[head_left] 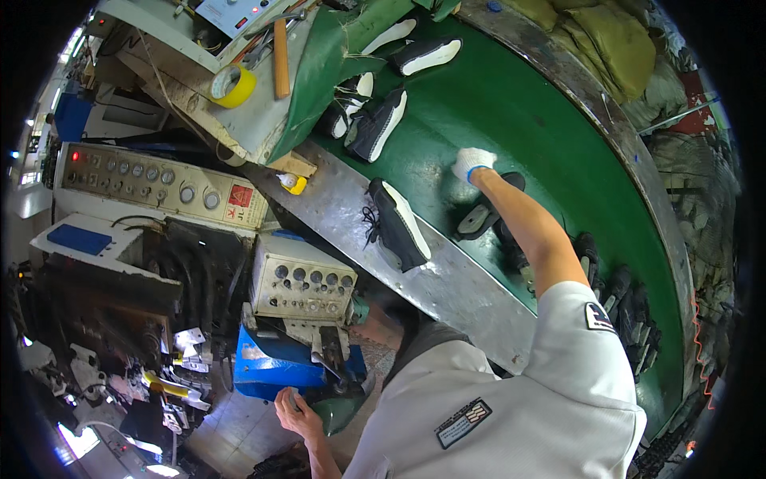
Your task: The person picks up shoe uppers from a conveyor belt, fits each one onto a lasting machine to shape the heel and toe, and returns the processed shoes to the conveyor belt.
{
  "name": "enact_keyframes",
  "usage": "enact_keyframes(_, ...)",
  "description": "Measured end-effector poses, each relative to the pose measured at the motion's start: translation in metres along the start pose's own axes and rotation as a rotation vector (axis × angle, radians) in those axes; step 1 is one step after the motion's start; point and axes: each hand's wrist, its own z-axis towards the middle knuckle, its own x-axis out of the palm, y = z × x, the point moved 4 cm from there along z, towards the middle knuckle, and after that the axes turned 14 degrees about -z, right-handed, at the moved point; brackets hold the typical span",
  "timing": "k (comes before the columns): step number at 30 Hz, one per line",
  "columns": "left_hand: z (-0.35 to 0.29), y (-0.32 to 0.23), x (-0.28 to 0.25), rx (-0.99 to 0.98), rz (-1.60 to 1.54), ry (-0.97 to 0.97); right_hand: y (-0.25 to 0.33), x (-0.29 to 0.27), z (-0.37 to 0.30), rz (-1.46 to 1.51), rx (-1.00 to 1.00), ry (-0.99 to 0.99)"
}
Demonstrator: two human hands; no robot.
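Note:
My right hand (474,163), in a white knitted glove with a blue cuff, is closed above the green conveyor belt (550,160). No object shows in it. Nearest to that hand is a dark shoe piece (479,217), partly behind my forearm. A black lace-up shoe with a white sole (399,227) lies on its side on the metal ledge (471,279). Down at the left, my bare left hand (298,415) has its fingers curled beside the blue machine base (271,367). Something small and greyish shows at its fingertips, too unclear to name.
More shoes with white soles (378,126) sit farther up the belt; several dark shoes (630,307) lie at the right. Yellow tape (232,86) and a wooden-handled tool (281,60) rest on the bench. Control boxes (303,286) with knobs stand left. Filled sacks (606,48) line the far side.

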Motion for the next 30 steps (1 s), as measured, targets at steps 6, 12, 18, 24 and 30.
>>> enact_keyframes(6,0.006,-0.002,0.004,-0.013,-0.002,0.010,0.114,-0.011,0.104,1.029,0.080,0.200)
enact_keyframes(12,0.004,0.000,0.006,-0.065,-0.001,0.001,0.205,-0.024,0.127,1.201,0.465,0.039)
enact_keyframes(18,0.009,-0.006,0.001,-0.056,0.079,0.018,0.194,-0.024,0.083,2.134,0.070,0.301)
enact_keyframes(24,0.019,-0.016,-0.012,0.024,-0.018,-0.037,0.172,-0.048,-0.123,2.399,-0.488,0.719)
enact_keyframes(30,0.071,-0.003,-0.011,-0.564,-1.224,-0.009,0.226,-0.056,-0.316,2.390,-0.451,1.296)
